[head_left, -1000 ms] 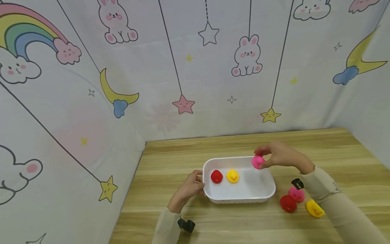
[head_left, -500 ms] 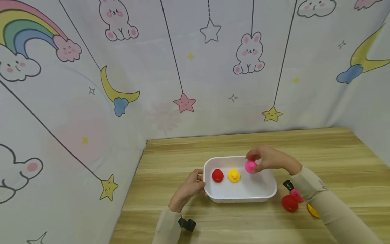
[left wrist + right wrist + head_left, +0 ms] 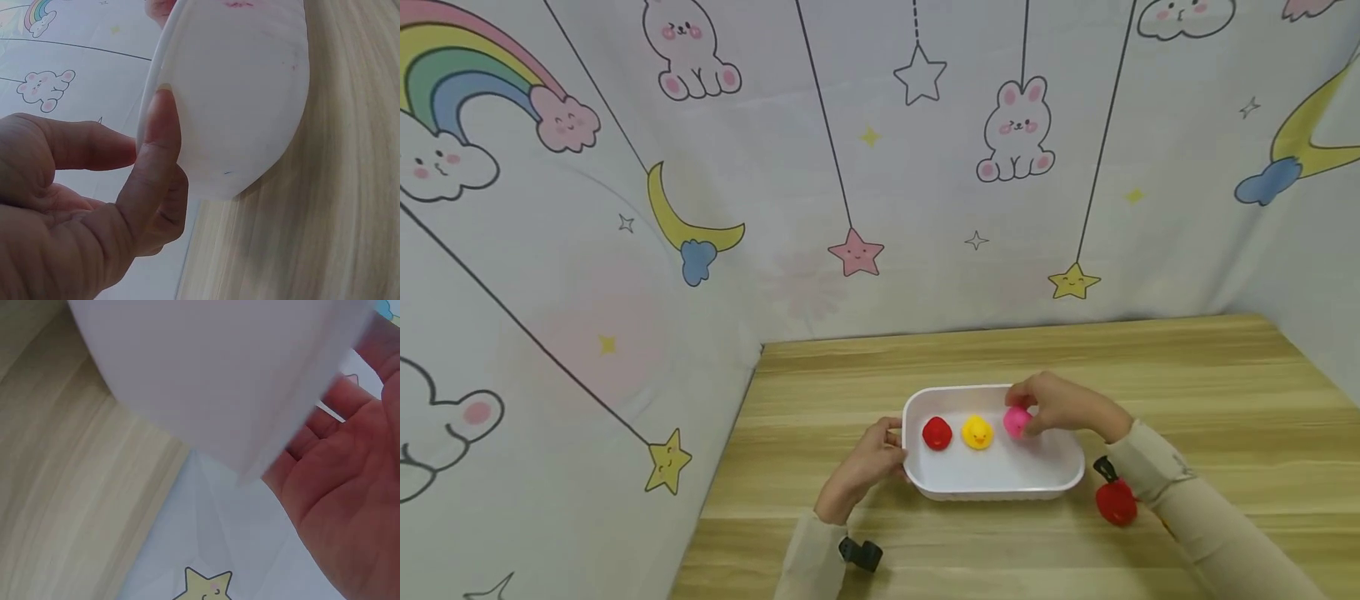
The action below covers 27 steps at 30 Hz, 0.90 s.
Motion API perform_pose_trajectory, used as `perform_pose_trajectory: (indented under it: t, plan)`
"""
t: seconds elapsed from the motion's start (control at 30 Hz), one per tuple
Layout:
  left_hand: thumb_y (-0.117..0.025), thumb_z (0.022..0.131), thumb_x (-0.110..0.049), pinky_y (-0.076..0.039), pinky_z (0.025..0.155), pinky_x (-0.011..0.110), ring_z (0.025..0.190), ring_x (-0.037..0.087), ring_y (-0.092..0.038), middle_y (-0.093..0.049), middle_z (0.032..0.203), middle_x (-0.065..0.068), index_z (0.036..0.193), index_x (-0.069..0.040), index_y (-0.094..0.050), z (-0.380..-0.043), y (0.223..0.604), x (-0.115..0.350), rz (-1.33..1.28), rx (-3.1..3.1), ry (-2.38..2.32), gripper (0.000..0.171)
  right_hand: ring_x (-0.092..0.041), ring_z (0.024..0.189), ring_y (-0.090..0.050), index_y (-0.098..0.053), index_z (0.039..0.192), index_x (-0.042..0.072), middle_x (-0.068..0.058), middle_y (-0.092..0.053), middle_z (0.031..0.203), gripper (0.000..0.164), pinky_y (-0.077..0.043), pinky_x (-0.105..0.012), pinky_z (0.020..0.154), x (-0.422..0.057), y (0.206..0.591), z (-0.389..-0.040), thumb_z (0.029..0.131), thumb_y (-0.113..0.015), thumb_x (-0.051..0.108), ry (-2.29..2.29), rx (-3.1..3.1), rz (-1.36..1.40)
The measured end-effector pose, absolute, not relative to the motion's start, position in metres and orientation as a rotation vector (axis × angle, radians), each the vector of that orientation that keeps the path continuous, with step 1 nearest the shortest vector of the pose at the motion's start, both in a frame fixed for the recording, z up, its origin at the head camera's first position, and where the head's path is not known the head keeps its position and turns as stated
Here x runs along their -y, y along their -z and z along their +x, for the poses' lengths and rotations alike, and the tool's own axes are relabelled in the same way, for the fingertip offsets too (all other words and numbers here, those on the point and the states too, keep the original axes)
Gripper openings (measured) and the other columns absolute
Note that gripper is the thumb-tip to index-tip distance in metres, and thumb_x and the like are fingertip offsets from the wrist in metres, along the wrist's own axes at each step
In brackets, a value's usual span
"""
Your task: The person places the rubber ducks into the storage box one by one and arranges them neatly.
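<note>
In the head view, a white plastic tub (image 3: pixel 992 477) sits on the table, with a red rubber duck (image 3: pixel 937 434) and a yellow rubber duck (image 3: pixel 977 432) inside it. My right hand (image 3: pixel 1066 406) reaches over the far rim and pinches a pink rubber duck (image 3: pixel 1017 422) low inside the tub, right of the yellow one. My left hand (image 3: pixel 868 458) holds the tub's left end; in the left wrist view its thumb (image 3: pixel 164 125) lies along the outer wall. The tub's wall hides the pink duck and the right fingertips in the right wrist view.
On the wooden table (image 3: pixel 1000 550), another red duck (image 3: pixel 1116 503) lies right of the tub. A sliver of a yellow duck (image 3: pixel 1167 527) shows beside the right sleeve (image 3: pixel 1195 508), which covers the rest. A printed cloth (image 3: pixel 925 292) stands behind the table.
My right hand has carried the pink duck left from the tub's far right rim and lowered it inside. The right sleeve now covers more of the ducks on the table. My left hand stays put.
</note>
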State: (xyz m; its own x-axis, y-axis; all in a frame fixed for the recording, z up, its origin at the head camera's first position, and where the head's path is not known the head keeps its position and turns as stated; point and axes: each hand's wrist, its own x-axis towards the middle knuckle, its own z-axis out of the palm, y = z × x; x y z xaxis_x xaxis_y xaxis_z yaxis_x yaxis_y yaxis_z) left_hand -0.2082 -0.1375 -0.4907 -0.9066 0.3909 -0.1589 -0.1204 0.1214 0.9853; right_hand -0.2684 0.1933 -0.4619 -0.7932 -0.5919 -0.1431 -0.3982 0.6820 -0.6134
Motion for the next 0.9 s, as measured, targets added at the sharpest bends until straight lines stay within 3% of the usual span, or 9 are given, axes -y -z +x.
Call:
perform_pose_trajectory:
  t: [0.43, 0.63, 0.9]
  plan:
    - [-0.051, 0.086, 0.012, -0.063, 0.057, 0.029, 0.067, 0.018, -0.057, -0.051, 0.096, 0.022, 0.134, 0.021, -0.034, -0.207, 0.490, 0.138, 0.263, -2.048, -1.834, 0.052, -0.018, 0.088, -0.058, -0.070, 0.104, 0.008, 0.004, -0.065, 0.096, 0.033, -0.059, -0.034, 0.082, -0.189, 0.482, -0.265, 0.076, -0.086, 0.005, 0.785, -2.593, -0.783]
    - [-0.051, 0.086, 0.012, -0.064, 0.058, 0.032, 0.067, 0.019, -0.056, -0.051, 0.094, 0.019, 0.134, 0.021, -0.035, -0.207, 0.489, 0.137, 0.259, -2.053, -1.830, 0.052, -0.017, 0.085, -0.055, -0.068, 0.111, 0.003, 0.001, -0.063, 0.097, 0.039, -0.057, -0.029, 0.076, -0.185, 0.481, -0.262, 0.077, -0.086, 0.006, 0.733, -2.630, -0.748]
    - [-0.051, 0.086, 0.013, -0.064, 0.059, 0.034, 0.065, 0.018, -0.057, -0.049, 0.092, 0.016, 0.134, 0.021, -0.035, -0.206, 0.487, 0.136, 0.256, -2.060, -1.828, 0.050, -0.022, 0.093, -0.058, -0.062, 0.127, 0.000, -0.006, -0.064, 0.107, 0.058, -0.061, -0.037, 0.081, -0.182, 0.470, -0.256, 0.077, -0.087, 0.011, 0.714, -2.620, -0.621]
